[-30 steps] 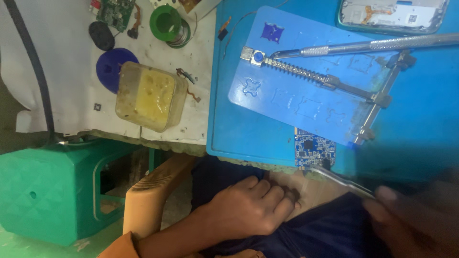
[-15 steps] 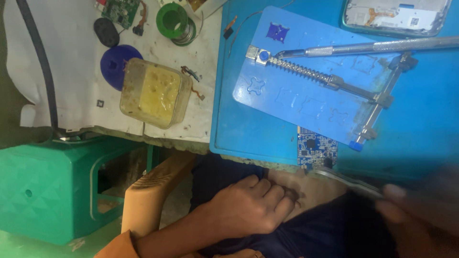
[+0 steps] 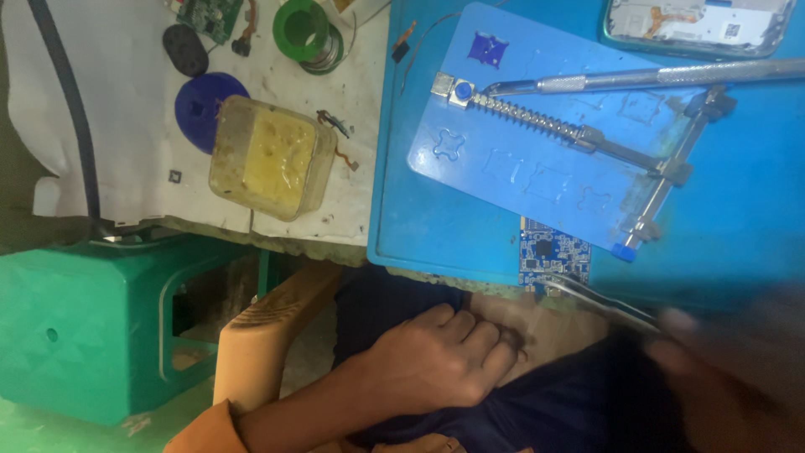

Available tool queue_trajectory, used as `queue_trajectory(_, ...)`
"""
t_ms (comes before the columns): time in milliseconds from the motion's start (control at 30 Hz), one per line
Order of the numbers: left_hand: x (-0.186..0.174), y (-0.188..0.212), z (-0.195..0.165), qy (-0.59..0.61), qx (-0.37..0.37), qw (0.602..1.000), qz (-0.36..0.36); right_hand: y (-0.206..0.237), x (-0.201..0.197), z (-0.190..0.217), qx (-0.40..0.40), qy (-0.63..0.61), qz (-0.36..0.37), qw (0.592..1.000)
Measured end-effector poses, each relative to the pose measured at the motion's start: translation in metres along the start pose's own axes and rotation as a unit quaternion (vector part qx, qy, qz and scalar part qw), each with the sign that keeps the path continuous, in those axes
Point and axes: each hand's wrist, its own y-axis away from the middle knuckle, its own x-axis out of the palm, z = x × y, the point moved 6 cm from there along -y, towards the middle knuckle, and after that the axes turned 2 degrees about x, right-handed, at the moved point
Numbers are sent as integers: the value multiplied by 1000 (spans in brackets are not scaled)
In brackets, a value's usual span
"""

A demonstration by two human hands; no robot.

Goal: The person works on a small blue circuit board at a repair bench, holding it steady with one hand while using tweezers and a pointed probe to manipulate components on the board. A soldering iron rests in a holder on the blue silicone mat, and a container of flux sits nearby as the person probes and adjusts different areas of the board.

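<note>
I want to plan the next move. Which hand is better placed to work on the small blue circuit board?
Probably the right hand: it holds tweezers whose tips reach the circuit board. The left hand rests closed on the lap, below the mat's edge.

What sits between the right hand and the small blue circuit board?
Metal tweezers, held by the blurred right hand; tips touch the circuit board. Head view shows it.
</note>
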Motion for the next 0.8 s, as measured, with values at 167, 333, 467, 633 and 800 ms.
queue_trajectory(167,0,0,1,2,3,1000,0,-2,0,1,2,-4,1,1000)
queue_trajectory(333,2,1,1,11,3,1000,5,0,2,1,2,1,6,1000)
queue_trajectory(467,1,2,1,7,0,1000,-4,-1,5,1,1,-1,10,1000)
queue_trajectory(633,2,0,0,5,1,1000,-9,-3,2,-1,2,0,8,1000)
queue_trajectory(800,2,-1,0,-5,5,1000,-3,-4,1,-1,1,5,13,1000)
